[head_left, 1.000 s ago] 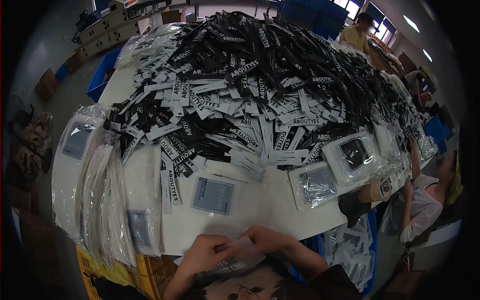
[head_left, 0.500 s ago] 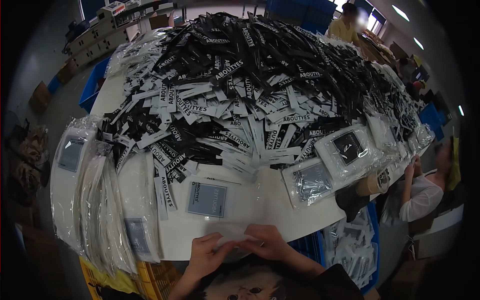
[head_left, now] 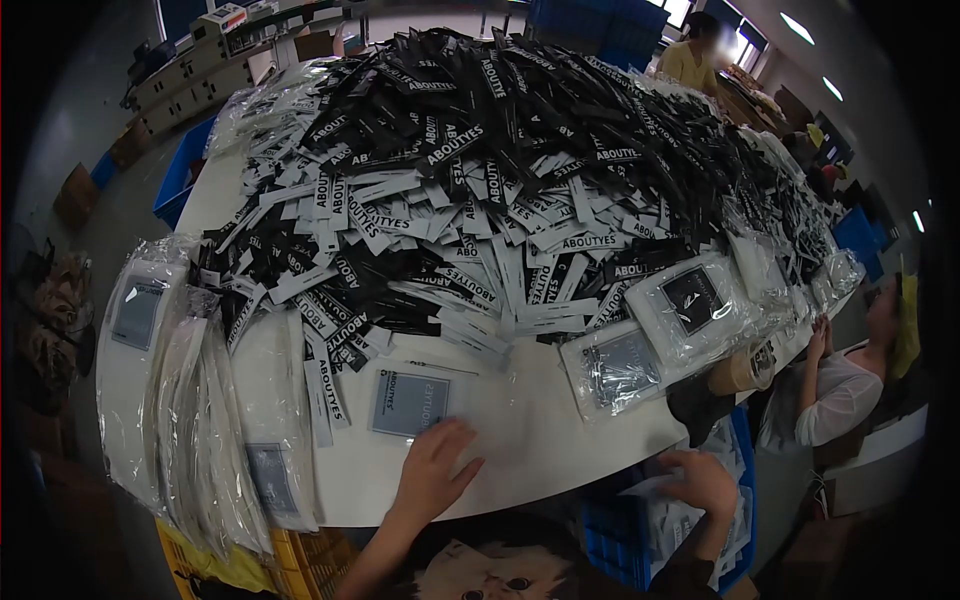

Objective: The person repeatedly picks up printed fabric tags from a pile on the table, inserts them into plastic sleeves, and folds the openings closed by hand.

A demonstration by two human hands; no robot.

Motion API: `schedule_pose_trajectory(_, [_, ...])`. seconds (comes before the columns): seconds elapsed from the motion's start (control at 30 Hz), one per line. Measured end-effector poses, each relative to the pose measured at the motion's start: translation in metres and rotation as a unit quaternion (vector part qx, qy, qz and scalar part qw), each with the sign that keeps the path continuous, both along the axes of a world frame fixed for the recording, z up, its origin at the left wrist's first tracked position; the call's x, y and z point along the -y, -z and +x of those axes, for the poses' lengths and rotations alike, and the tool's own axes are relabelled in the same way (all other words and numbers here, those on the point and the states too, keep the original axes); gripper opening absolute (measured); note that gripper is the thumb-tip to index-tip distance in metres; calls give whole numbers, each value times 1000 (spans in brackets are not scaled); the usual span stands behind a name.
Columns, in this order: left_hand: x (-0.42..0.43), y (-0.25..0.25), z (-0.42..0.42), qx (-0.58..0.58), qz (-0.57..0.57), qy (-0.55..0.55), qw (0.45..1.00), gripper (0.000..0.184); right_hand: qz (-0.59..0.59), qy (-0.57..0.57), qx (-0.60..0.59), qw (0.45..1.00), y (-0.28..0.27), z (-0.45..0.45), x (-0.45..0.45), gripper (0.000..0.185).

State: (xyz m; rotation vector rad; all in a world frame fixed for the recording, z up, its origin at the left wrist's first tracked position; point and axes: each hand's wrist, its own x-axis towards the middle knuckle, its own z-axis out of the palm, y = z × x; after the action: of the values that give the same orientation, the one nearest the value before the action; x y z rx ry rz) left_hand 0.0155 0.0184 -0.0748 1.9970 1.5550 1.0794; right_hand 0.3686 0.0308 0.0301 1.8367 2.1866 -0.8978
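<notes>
My left hand (head_left: 437,474) is over the front edge of the white table, fingers spread and holding nothing, just below a clear bag with a grey label (head_left: 411,403). Out to the right, my right hand (head_left: 700,482) hangs over a blue crate (head_left: 742,440) of clear-and-white packets. A pale packet (head_left: 645,484) shows at its fingertips, partly blurred. Beyond my hands rises a big pile of black and white "ABOUTYES" packets (head_left: 470,190).
Long filled plastic bags (head_left: 135,390) lie at the left, above a yellow crate (head_left: 300,560). Bagged items (head_left: 620,368) and a cup (head_left: 742,370) are at the right. A person in white (head_left: 845,385) sits at the right; another (head_left: 688,62) is behind the pile.
My hands have separated from the small packet they held together. My left moved up toward the labelled bag; my right swung right to the blue crate.
</notes>
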Motion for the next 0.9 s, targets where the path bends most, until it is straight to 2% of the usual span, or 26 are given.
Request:
schedule_pose_trajectory(0.07, [-7,1,1,-38,7,-11,999,41,101,-26,-3,995,-10,-16,-7,32])
schedule_pose_trajectory(0.13, [-7,4,3,-78,13,-22,997,45,87,-14,-158,983,-11,-54,-28,31])
schedule_pose_trajectory(0.2, [-2,11,4,-93,-6,-25,995,51,103,-83,-267,955,9,-97,-58,29])
schedule_pose_trajectory(0.33, [6,15,4,-101,-4,-22,995,51,160,-167,-350,908,55,-190,-125,29])
schedule_pose_trajectory(0.4, [11,17,4,-109,1,-28,994,51,277,-204,-342,874,92,-225,-155,26])
schedule_pose_trajectory(0.43, [13,16,4,-111,0,-34,993,51,276,-209,-345,872,98,-235,-158,26])
schedule_pose_trajectory(0.5, [13,16,4,-117,-3,-34,993,51,302,-234,-137,914,107,-250,-164,20])
schedule_pose_trajectory(0.53, [13,16,2,-115,-3,-40,993,51,302,-240,-137,913,107,-253,-166,20])
schedule_pose_trajectory(0.6, [13,18,2,-100,1,-38,994,52,224,-200,-59,952,106,-253,-167,19])
schedule_pose_trajectory(0.63, [13,19,2,-97,1,-40,994,52,224,-203,-56,952,102,-255,-168,19])
schedule_pose_trajectory(0.7, [12,19,1,-90,-3,-35,995,50,222,-148,-171,948,89,-259,-172,19])
schedule_pose_trajectory(0.73, [11,19,1,-88,-2,-35,996,50,224,-149,-169,948,90,-263,-172,19])
schedule_pose_trajectory(0.8, [10,18,1,-72,-3,-38,997,48,342,-195,-251,884,96,-275,-170,20])
schedule_pose_trajectory(0.83, [10,19,1,-71,-2,-38,997,48,343,-195,-249,884,102,-277,-174,20])
schedule_pose_trajectory(0.9, [10,21,-1,-61,1,-37,997,47,292,-236,-148,915,118,-282,-184,22])
